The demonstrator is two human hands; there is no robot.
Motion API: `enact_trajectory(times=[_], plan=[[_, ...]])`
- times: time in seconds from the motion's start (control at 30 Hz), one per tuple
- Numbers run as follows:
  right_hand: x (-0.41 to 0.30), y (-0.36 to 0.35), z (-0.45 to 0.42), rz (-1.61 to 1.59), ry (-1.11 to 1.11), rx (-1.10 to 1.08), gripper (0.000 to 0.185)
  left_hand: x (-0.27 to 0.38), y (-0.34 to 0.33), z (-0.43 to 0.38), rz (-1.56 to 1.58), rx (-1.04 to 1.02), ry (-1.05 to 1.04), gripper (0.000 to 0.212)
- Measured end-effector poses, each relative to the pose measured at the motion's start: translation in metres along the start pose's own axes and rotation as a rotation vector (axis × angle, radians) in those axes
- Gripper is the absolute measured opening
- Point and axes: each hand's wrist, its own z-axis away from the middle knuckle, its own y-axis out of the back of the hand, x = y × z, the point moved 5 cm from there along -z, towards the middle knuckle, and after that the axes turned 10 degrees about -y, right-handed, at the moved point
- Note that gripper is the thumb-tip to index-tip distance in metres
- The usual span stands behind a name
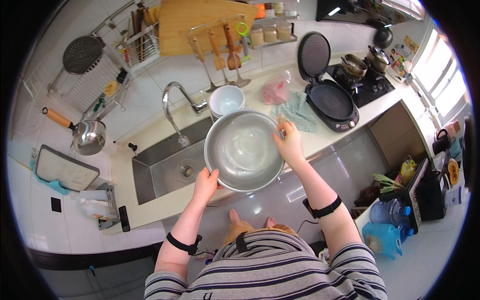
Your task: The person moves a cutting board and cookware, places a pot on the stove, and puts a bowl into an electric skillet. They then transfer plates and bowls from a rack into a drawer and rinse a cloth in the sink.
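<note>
A wide stainless-steel basin is held up in front of me, its inside facing the camera. My left hand grips its rim at the lower left. On the opposite side, at the upper right, my right hand clasps the rim with the thumb inside. Inside the basin I see a shiny bottom and no contents. Just beyond it sits a stack of white bowls, partly hidden by the basin. The steel sink with its chrome faucet lies to the left of the basin.
An electric griddle stands with its lid raised, beside a green cloth and a pink plastic bag. Pots rest on the gas hob. Spatulas hang on the wall. Water bottles stand at the right.
</note>
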Motion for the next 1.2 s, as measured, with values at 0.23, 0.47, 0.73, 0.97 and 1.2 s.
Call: enact_trajectory(times=[0.23, 0.47, 0.73, 0.97, 1.2], plan=[[0.087, 0.075, 0.03, 0.064, -0.246, -0.083, 0.022, -0.031, -0.091, 0.003, -0.107, -0.26, 0.095, 0.02], [0.161, 0.147, 0.055, 0.055, -0.529, -0.015, 0.032, -0.061, -0.183, -0.022, -0.169, -0.56, 0.163, 0.019], [0.23, 0.205, 0.098, -0.262, -1.032, 0.074, 0.022, -0.121, -0.281, -0.047, -0.189, -0.829, 0.21, 0.026], [0.299, 0.223, 0.116, -0.497, -1.204, -0.029, 0.015, -0.164, -0.35, -0.064, -0.362, -0.896, 0.149, 0.034], [0.378, 0.265, 0.1, -0.498, -1.272, 0.104, 0.015, -0.175, -0.429, -0.075, -0.217, -0.781, 0.476, 0.033]])
